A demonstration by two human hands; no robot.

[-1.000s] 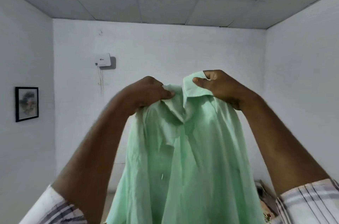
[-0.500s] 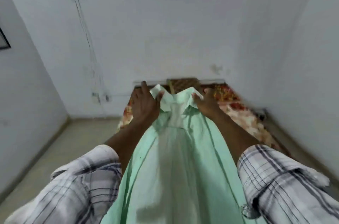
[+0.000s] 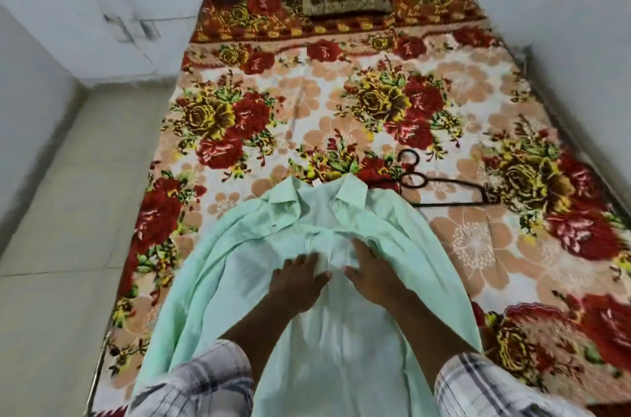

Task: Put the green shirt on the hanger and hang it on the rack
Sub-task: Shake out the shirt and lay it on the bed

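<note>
The green shirt (image 3: 239, 280) ran off the bottom edge, hem out of view, and covered the left end of the black hanger (image 3: 444, 192). Both forearms and plaid sleeves (image 3: 478, 386) were cut by the bottom edge. Left hand (image 3: 298, 285) and right hand (image 3: 370, 274) fingertips were blurred against the cloth, grip unclear.

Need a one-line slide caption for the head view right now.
Both hands, left and right, press flat on the green shirt spread on the floral bedspread; black hanger beside its collar.
</note>
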